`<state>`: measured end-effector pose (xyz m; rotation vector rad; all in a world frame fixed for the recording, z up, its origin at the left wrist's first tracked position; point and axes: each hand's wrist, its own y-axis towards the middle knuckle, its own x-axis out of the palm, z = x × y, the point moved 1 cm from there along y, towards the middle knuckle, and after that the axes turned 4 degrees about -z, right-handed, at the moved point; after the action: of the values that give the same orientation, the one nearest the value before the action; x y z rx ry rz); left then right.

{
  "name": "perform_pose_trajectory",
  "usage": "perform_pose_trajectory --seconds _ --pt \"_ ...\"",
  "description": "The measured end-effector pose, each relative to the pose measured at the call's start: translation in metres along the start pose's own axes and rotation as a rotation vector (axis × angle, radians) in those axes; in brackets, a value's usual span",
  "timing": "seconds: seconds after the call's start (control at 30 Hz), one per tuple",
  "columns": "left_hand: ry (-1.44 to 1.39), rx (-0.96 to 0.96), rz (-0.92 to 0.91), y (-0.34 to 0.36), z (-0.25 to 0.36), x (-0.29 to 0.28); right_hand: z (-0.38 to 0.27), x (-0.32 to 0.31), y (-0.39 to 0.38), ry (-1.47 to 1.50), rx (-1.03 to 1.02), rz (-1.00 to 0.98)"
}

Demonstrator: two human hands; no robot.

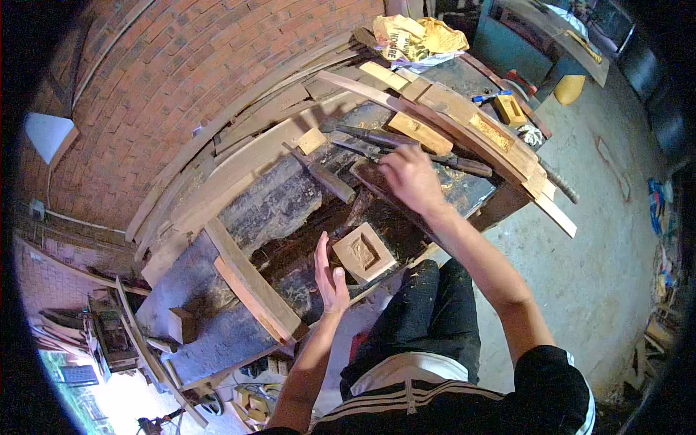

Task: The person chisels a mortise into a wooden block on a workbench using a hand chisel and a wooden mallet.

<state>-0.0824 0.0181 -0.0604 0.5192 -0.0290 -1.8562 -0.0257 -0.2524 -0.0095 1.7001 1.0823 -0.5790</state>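
Two hands were over the workbench (pixel 217 330) when I logged this. My left hand (pixel 330 275) stood edge-on just beside the small square wooden block (pixel 364 252), fingers straight and together, thumb tucked in front, gripping nothing; it seemed to be touching the block's left side, perhaps as a stop to keep it from sliding, though I could not be sure of contact. That block sat near the front edge of the bench, with a carved hollow in its upper face.

My right hand (pixel 410 176) was stretched further back, palm down, fingers loosely spread over the chisels (pixel 406 145) lying side by side on the dark benchtop. Whether it had closed on a handle I could not tell; the fingertips were hidden or blurred.

A hammer (pixel 324 176) lay left of the chisels, within easy reach of the carving spot. Long planks (pixel 250 286) crossed the bench on the left. More offcuts were stacked along the far right edge, and crumpled yellow paper (pixel 413 36) sat at the far end, clear of the working area. Brick wall (pixel 159 80) stood behind.
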Motion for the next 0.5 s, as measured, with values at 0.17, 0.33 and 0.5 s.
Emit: perform_pose_trajectory --seconds 0.17,0.33,0.5 --pt "-0.021 0.023 0.007 0.0 -0.003 0.006 -0.056 0.046 0.032 -0.125 -0.135 -0.213" --pt "-0.02 0.008 0.03 0.001 -0.009 0.011 -0.057 0.091 0.041 -0.34 -0.153 -0.478" --pt "-0.095 0.006 0.098 -0.001 0.0 0.009 -0.07 0.065 0.033 0.219 0.21 -0.473"
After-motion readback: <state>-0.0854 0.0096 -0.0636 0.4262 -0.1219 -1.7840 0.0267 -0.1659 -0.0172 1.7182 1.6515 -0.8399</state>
